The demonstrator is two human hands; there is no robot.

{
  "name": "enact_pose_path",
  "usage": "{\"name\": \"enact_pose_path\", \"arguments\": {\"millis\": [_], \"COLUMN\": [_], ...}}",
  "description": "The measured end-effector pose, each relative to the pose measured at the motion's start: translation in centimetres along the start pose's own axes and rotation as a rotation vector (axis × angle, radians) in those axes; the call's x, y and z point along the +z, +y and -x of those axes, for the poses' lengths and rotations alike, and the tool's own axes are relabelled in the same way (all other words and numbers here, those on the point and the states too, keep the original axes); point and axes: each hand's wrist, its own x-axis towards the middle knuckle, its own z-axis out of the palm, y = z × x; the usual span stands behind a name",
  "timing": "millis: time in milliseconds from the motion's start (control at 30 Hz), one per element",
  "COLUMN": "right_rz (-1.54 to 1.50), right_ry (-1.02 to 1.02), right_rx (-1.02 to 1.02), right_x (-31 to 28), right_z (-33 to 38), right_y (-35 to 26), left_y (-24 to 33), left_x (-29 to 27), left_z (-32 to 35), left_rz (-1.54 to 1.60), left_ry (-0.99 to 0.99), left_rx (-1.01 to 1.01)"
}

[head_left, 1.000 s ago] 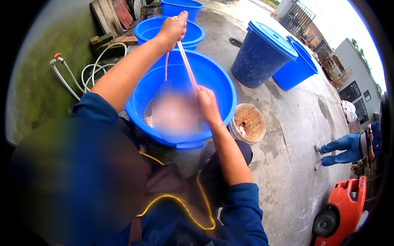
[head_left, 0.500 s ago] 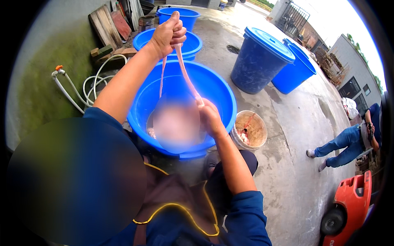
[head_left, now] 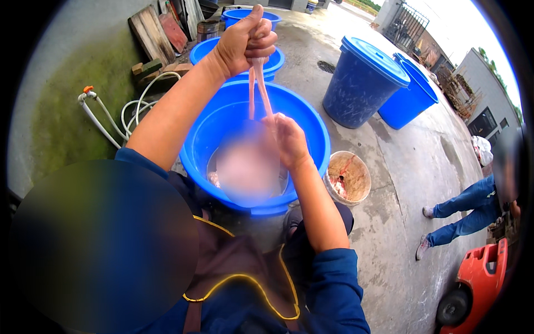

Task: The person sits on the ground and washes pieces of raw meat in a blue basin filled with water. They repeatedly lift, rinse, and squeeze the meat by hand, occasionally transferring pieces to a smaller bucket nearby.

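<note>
My left hand [head_left: 251,38] is raised above a large round blue tub [head_left: 318,119], its fist closed on a pink, slippery-looking length of intestine [head_left: 265,96]. Two strands hang from the fist into the tub. Lower down, over the tub's right half, my right hand [head_left: 290,139] has its fingers closed round the right-hand strand. In the tub's bottom lies a pale pink mass [head_left: 247,172], smeared by blur, so its shape cannot be made out. A small whitish lump [head_left: 213,178] shows at its left edge.
Just right of the tub stands a white bucket [head_left: 365,170] with brownish, red-streaked contents. More blue tubs [head_left: 278,62] are behind; a lidded blue bin [head_left: 356,89] stands at back right. A hose [head_left: 108,125] runs along the left wall. A person [head_left: 467,214] and a red vehicle [head_left: 478,273] are far right.
My right hand has slid up the strand, nearer my left fist, and the two strands hang closer together. The person at the right has shifted their stance.
</note>
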Motion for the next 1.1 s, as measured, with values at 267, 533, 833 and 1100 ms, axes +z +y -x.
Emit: {"name": "enact_pose_path", "arguments": {"millis": [267,533,833,1100], "right_rz": [-0.063,-0.007,0.189,0.47], "right_ry": [-0.243,-0.22,-0.031,-0.036], "right_rx": [0.099,0.153,-0.004,-0.159], "right_x": [0.0,0.2,1.6,2.1], "right_z": [0.4,0.9,2.3,2.3], "right_y": [-0.4,0.6,-0.4,-1.2], "left_y": [-1.9,-2.4,-3.0,-3.1], "left_x": [-0.8,-1.7,-3.8,-5.9], "left_z": [0.5,-0.2,-1.2,-2.1], "left_rz": [0.05,-0.029,-0.157,-0.261], "left_ry": [0.008,0.206,0.486,0.669], "left_rx": [-0.052,0.004,0.052,0.084]}}
